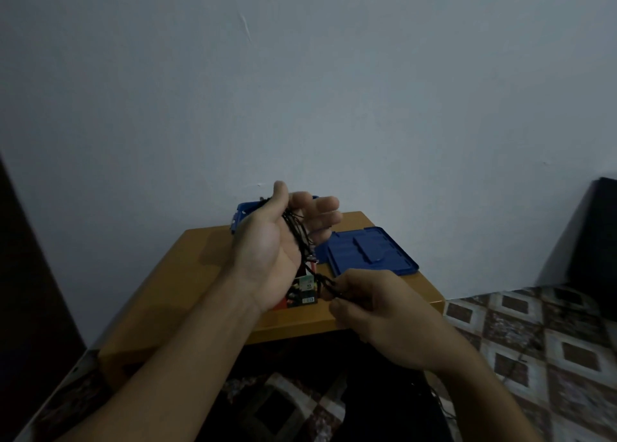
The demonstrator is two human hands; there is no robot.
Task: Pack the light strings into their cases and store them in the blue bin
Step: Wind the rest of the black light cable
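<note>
Only one camera is in play, a wide-angle worn on the person's head. It faces forward at the pale wall (334, 91), which fills the upper half of the view. It tilts down just enough to catch the small wooden table (207, 251) close below and the tiled floor (534, 341) on the right.

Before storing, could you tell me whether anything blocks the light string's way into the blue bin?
Nothing visible does: the lid lies on the table beside the blue bin; left hand and right hand hold the light string.
</note>
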